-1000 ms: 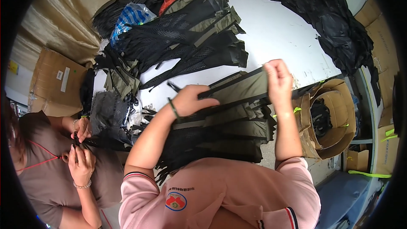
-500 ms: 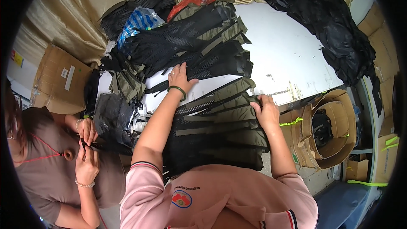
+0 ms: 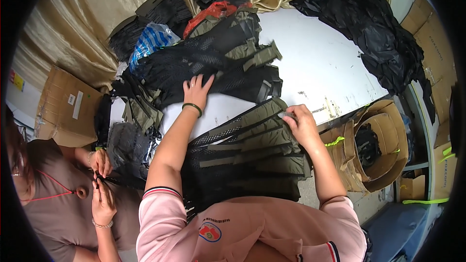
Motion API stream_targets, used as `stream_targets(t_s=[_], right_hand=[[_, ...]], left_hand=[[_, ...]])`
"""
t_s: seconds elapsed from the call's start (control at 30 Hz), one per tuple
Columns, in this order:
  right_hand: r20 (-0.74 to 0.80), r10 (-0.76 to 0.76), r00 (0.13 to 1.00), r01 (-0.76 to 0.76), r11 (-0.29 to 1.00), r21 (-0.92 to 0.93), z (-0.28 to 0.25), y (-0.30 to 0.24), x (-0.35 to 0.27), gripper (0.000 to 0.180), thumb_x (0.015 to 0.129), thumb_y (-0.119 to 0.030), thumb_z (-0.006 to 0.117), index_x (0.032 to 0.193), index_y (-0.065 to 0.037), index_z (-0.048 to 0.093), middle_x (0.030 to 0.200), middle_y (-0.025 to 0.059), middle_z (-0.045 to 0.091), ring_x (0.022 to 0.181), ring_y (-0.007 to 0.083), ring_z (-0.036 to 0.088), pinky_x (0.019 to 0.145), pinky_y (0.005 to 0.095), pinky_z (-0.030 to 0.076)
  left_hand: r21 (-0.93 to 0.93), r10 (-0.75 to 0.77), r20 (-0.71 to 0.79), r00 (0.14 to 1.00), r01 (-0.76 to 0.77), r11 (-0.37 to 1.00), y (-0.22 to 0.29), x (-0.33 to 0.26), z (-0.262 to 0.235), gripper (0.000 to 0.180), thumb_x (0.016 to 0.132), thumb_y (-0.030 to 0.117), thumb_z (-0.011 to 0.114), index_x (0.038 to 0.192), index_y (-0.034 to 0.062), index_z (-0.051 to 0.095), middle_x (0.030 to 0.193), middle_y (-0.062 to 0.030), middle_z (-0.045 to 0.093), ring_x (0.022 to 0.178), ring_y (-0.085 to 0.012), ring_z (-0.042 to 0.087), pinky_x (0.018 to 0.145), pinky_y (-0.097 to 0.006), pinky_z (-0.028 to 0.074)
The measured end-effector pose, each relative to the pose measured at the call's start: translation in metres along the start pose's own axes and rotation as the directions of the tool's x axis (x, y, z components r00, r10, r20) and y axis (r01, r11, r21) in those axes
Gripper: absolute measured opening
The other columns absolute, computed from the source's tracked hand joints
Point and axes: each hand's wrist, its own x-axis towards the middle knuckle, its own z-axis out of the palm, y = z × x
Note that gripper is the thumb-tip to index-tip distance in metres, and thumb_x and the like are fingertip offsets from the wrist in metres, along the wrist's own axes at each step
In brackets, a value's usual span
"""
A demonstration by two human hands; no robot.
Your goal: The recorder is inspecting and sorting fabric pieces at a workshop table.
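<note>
My left hand (image 3: 196, 90), with a dark green bangle at its wrist, lies with fingers spread on the near edge of a pile of black mesh and olive fabric strips (image 3: 213, 53). Nearer to me, a second set of olive and black mesh strips (image 3: 262, 138) is fanned out, overlapping, over the table's front edge. At the far right end of this fan, my right hand (image 3: 302, 125) pinches a small pale translucent piece (image 3: 283, 115) between thumb and fingers. What the piece is cannot be told.
A co-worker (image 3: 82, 189) at the left handles a thin black item. Black fabric (image 3: 374, 34) is heaped far right on the white table (image 3: 315, 58). An open cardboard box (image 3: 349, 150) stands at the right. Dark stacks (image 3: 162, 9), a blue-striped bag (image 3: 153, 41) and a red bag (image 3: 208, 17) lie behind.
The view has shifted slightly. My left hand has slid a little farther onto the black mesh pile. My right hand has lifted from the fan's edge and now pinches the pale piece.
</note>
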Motion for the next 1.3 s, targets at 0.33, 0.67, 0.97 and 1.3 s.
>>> stream_targets(t_s=[0.33, 0.67, 0.97, 1.3], right_hand=[[0.291, -0.026, 0.956, -0.024, 0.985, 0.169, 0.026, 0.007, 0.057, 0.021, 0.080, -0.015, 0.070, 0.092, -0.001, 0.061, 0.082, 0.0130, 0.061, 0.075, 0.0269, 0.061, 0.069, 0.0349, 0.049], [0.590, -0.074, 0.804, -0.208, 0.894, 0.396, 0.063, 0.002, 0.070, 0.026, 0.088, -0.024, 0.064, 0.099, -0.001, 0.062, 0.084, 0.0085, 0.065, 0.074, 0.0196, 0.062, 0.070, 0.0321, 0.050], [0.444, 0.370, 0.816, -0.334, -0.325, 0.885, 0.050, 0.012, 0.094, 0.055, 0.092, -0.048, 0.053, 0.123, -0.003, 0.051, 0.117, 0.0106, 0.062, 0.110, 0.0251, 0.056, 0.098, 0.0400, 0.040], [0.310, 0.458, 0.833, -0.244, -0.200, 0.949, 0.041, -0.056, -0.005, 0.030, 0.085, -0.005, 0.065, 0.113, -0.003, 0.054, 0.098, 0.0086, 0.066, 0.082, 0.0192, 0.065, 0.074, 0.0319, 0.052]], left_hand=[[-0.333, -0.128, 0.273, 0.953, 0.218, 0.918, 0.021, 0.005, 0.000, 0.026, 0.077, 0.028, 0.072, 0.096, 0.0119, 0.066, 0.103, -0.0080, 0.059, 0.108, -0.0285, 0.051, 0.093, -0.043, 0.037], [-0.644, -0.140, -0.080, 0.987, 0.056, 0.763, 0.014, 0.050, -0.058, 0.015, 0.079, 0.016, 0.069, 0.090, 0.0077, 0.065, 0.085, -0.0100, 0.063, 0.081, -0.0289, 0.061, 0.069, -0.037, 0.048], [-0.801, 0.304, 0.571, 0.763, 0.598, 0.003, 0.009, -0.043, -0.202, 0.012, 0.086, 0.003, 0.063, 0.097, -0.0013, 0.060, 0.077, -0.0007, 0.061, 0.058, -0.0070, 0.057, 0.052, -0.022, 0.047], [-0.946, 0.160, 0.306, 0.938, 0.318, -0.054, 0.068, -0.056, -0.145, 0.053, 0.086, 0.018, 0.067, 0.132, 0.0039, 0.045, 0.129, -0.0103, 0.053, 0.118, -0.0205, 0.050, 0.100, -0.034, 0.039]])
